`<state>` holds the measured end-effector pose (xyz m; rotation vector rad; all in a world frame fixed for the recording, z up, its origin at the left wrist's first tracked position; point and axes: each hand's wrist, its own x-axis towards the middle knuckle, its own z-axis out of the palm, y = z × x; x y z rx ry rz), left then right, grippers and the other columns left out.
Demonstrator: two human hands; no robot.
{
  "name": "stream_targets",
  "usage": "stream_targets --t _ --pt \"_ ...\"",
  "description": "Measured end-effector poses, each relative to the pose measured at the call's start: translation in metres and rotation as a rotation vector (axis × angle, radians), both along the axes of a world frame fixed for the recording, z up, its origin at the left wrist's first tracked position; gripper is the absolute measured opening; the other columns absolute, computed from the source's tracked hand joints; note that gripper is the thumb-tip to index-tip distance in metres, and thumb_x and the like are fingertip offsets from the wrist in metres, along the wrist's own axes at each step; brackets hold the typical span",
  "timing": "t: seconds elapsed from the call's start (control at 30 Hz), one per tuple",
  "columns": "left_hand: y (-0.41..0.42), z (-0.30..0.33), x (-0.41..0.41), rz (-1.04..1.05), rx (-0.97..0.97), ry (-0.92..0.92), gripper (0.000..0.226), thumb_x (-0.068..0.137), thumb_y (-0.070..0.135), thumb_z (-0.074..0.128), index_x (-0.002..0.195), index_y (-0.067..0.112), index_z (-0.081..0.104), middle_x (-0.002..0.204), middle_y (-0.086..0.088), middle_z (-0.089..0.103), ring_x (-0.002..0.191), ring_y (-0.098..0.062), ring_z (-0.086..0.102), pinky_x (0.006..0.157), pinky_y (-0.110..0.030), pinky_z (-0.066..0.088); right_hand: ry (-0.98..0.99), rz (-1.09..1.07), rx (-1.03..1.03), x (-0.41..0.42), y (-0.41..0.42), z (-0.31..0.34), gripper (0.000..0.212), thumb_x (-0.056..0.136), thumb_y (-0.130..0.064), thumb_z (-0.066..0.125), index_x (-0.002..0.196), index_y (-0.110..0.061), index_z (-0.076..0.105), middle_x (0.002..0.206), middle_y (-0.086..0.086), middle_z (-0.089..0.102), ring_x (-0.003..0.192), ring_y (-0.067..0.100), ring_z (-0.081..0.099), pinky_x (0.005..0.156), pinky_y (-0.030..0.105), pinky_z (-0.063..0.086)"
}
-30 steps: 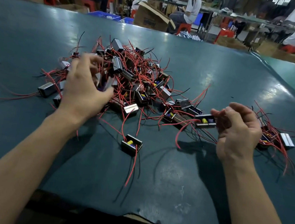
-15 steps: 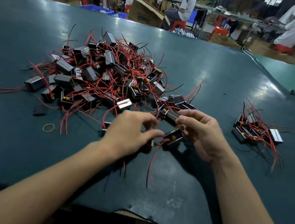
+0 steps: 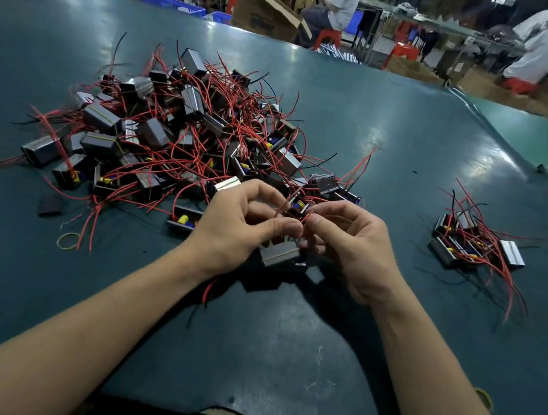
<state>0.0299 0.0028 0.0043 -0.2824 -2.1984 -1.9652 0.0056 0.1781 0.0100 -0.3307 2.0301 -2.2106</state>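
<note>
A big pile of small grey metal boxes with red wires [image 3: 185,134] lies on the dark green table [image 3: 283,346] at centre left. Just in front of the pile, my left hand [image 3: 239,227] and my right hand [image 3: 354,248] meet over the table. Between them hangs a grey metal box [image 3: 279,254], held by my left hand's curled fingers. My right hand's thumb and forefinger pinch its red wire [image 3: 307,218]. A second red wire trails down under my left wrist.
A smaller group of boxes with wires [image 3: 475,245] lies at the right. A rubber band [image 3: 67,240] and a dark flat piece [image 3: 51,206] lie at the left. Another band [image 3: 483,398] sits near my right forearm. People sit at benches beyond the table's far edge.
My left hand left the pile and my right hand came in from the right; both now meet at the centre. They hold boxes together and have lifted them slightly toward me.
</note>
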Motion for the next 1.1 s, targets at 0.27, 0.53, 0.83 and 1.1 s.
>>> stream_targets --t 0.27,0.53,0.83,1.1 --pt "-0.0035 0.0019 -0.0026 -0.039 0.158 -0.044 0.021 0.068 0.019 0.073 0.089 0.013 0.070 0.077 0.001 0.075 0.073 -0.009 0.071 0.069 -0.018 0.055 -0.068 0.050 -0.104 0.0011 0.0023 0.0025 0.012 0.080 -0.009 0.067 0.090 -0.004 0.066 0.077 0.015 0.073 0.063 0.020 0.070 0.057 0.023 0.056" --pt "-0.0071 0.0021 -0.0028 -0.069 0.252 -0.066 0.031 0.068 0.018 0.075 0.092 0.008 0.057 0.084 -0.006 0.076 0.080 -0.016 0.073 0.071 -0.019 0.054 -0.069 0.089 -0.150 0.0023 0.0028 0.0056 0.015 0.073 -0.009 0.069 0.085 -0.001 0.064 0.080 0.018 0.072 0.070 0.025 0.072 0.063 0.026 0.058" --pt "-0.0048 0.0033 0.0008 -0.089 0.224 -0.008 0.033 0.062 0.014 0.079 0.094 0.010 0.068 0.080 -0.003 0.075 0.079 -0.013 0.072 0.073 -0.019 0.055 0.027 0.192 -0.115 0.0046 0.0027 0.0022 0.025 0.072 -0.012 0.078 0.095 -0.010 0.069 0.084 0.012 0.073 0.074 0.022 0.071 0.068 0.025 0.057" --pt "-0.0022 -0.0010 0.0013 -0.043 0.125 0.124 0.028 0.067 0.007 0.082 0.090 0.008 0.066 0.081 -0.001 0.075 0.078 -0.015 0.073 0.073 -0.019 0.055 0.223 0.051 0.145 0.0066 -0.0020 0.0030 0.014 0.076 -0.021 0.071 0.082 -0.009 0.069 0.069 0.000 0.069 0.060 0.011 0.065 0.056 0.021 0.051"
